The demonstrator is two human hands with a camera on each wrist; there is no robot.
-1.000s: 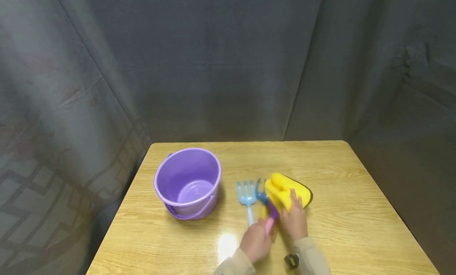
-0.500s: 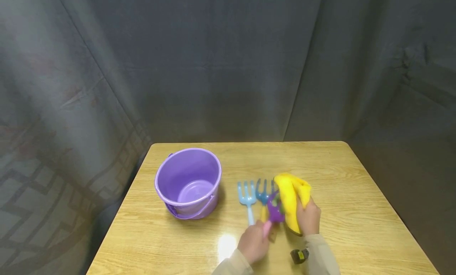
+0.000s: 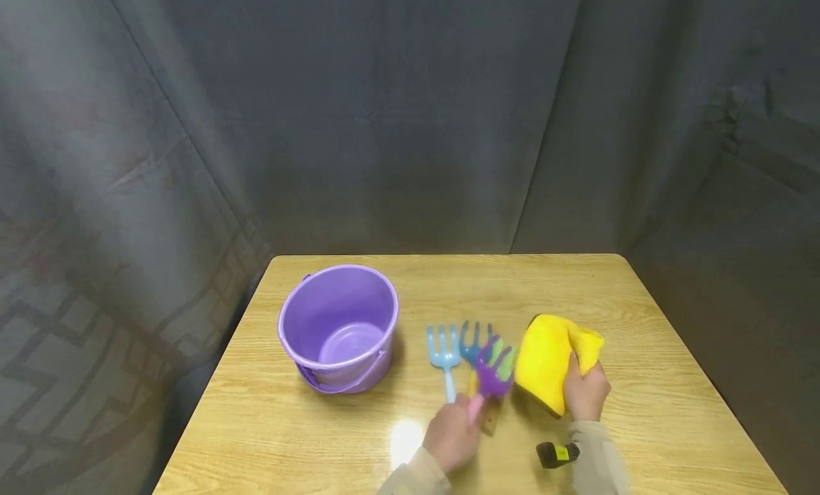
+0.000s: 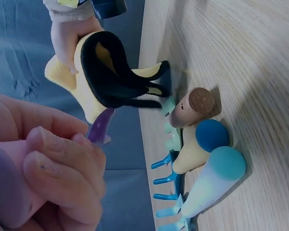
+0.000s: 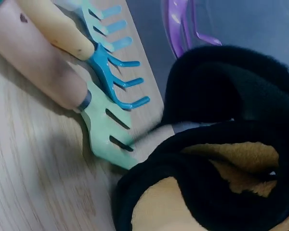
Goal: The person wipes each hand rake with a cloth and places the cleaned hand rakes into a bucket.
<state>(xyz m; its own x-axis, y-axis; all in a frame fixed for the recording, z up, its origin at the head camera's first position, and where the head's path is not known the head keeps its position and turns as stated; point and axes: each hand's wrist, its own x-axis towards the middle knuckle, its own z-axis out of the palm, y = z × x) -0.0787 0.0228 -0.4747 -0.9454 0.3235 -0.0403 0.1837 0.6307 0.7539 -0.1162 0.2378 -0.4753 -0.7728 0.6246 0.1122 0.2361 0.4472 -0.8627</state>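
Observation:
My left hand (image 3: pixel 451 432) grips the pink handle of a small garden rake; its purple tines (image 3: pixel 490 379) point up and away. The rake is raised over the other tools, and the left wrist view shows the fingers curled round its handle. To the right, my right hand (image 3: pixel 586 394) holds a bunched yellow cloth (image 3: pixel 543 360) with a dark border. The cloth hangs in a fold, close beside the purple tines. Below lie a green slotted hand tool (image 5: pixel 106 130) with a brown handle (image 4: pixel 190 108), a blue hand fork (image 5: pixel 106 72) with a yellowish handle, and a light blue fork (image 3: pixel 443 352).
A purple bucket (image 3: pixel 339 292) with its handle down stands on the left of the wooden table (image 3: pixel 640 409), with nothing visible inside. Dark curtains (image 3: pixel 397 124) close in the back and both sides. A black wrist camera (image 3: pixel 556 454) sits by the right sleeve.
My right hand has carried the yellow cloth rightward, off the rake. The purple tines and the green tool beneath are now uncovered. The left hand stays nearly in place, still gripping the rake.

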